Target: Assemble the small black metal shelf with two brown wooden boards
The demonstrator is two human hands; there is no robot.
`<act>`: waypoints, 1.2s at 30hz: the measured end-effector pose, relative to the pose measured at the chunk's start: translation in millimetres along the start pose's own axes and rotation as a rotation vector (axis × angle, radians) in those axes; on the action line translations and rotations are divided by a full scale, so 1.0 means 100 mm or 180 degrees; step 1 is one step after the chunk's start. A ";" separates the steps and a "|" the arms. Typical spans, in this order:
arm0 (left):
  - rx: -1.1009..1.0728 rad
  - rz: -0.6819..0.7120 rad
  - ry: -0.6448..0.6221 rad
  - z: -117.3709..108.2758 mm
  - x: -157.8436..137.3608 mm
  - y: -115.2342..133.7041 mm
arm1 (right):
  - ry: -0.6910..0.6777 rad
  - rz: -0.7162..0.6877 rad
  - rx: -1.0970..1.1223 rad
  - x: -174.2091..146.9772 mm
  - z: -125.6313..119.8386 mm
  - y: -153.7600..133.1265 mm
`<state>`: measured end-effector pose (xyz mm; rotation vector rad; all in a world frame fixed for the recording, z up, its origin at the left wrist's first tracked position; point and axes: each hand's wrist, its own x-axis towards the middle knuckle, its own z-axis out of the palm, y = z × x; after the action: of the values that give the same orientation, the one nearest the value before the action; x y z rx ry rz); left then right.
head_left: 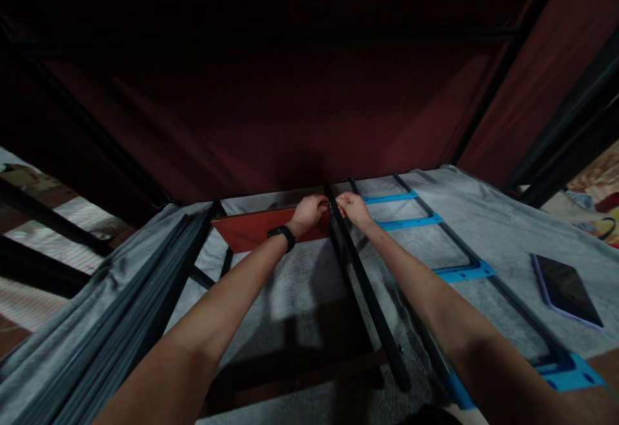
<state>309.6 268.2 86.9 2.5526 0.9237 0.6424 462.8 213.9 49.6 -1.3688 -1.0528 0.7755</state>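
Observation:
My left hand (310,211), with a black band on the wrist, is closed at the far end of a dark metal bar (363,275), fingertips pinched against its left side. My right hand (353,208) is closed on the other side of the same bar, its fingers curled close to it. What the fingertips hold, if anything, is too small to make out. Behind my left hand a reddish-brown board (256,229) stands on edge and reaches to the bar. Nearer to me, a second brown board (300,383) lies in shadow beside the bar's near end.
A bundle of grey metal tubes (130,322) lies at the left. On the right is a dark frame with blue corner brackets (467,273). A phone (568,289) rests on the grey cloth (512,235) farther right. A dark red panel (309,109) rises behind.

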 end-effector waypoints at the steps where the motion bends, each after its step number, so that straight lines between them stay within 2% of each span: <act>1: 0.0008 -0.0022 -0.0006 0.00 0.00 0.00 | -0.0001 -0.0040 -0.0124 0.00 0.00 -0.01; 7: 0.0022 -0.0101 0.0029 -0.02 -0.02 0.03 | -0.0099 -0.0292 -0.0908 -0.04 -0.05 -0.08; 11: -0.0014 -0.0255 0.0213 -0.02 -0.03 0.05 | -0.0189 -0.0289 -0.1443 -0.06 -0.05 -0.12; 15: 0.0042 -0.0003 0.0125 -0.03 -0.03 0.08 | -0.0092 -0.0406 -0.2040 -0.05 -0.04 -0.17; 18: 0.0206 0.0177 -0.0042 -0.04 -0.03 0.10 | -0.0054 -0.0422 -0.2183 -0.05 -0.02 -0.19; 22: 0.0274 0.0175 -0.0142 -0.05 -0.02 0.12 | 0.0059 -0.0319 -0.1788 -0.07 0.02 -0.14; 26: 0.0194 0.0134 -0.0157 -0.05 -0.01 0.11 | 0.0073 -0.0074 -0.0652 -0.09 0.02 -0.03; 29: 0.0157 0.0073 -0.0148 -0.05 -0.01 0.09 | -0.0028 -0.0047 0.0035 -0.08 0.02 0.03; 32: 0.0166 0.0065 -0.0189 -0.06 0.00 0.09 | -0.0092 0.0047 0.0219 -0.04 0.02 0.03; 36: 0.0174 0.0042 -0.0237 -0.08 0.00 0.11 | -0.0060 0.0305 0.0053 0.00 0.05 0.01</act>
<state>311.1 262.0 98.9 2.6135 0.9121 0.5287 458.1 216.0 48.2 -1.4081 -0.9989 0.8672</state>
